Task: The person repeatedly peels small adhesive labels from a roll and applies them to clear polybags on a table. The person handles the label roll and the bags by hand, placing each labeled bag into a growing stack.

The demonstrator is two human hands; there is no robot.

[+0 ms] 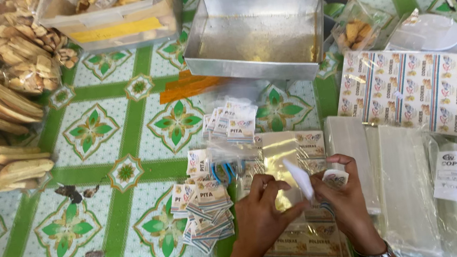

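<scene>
Both hands pinch: left hand (263,214) grips white backing strip (299,178), right hand (343,199) grips sticker (335,179) beside it.

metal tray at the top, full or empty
Empty: the metal tray shows only its bare, shiny bottom, with nothing inside its walls.

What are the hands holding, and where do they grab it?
The left hand and right hand together hold a small white backing strip by its lower end. The right hand also pinches a small round sticker.
</scene>
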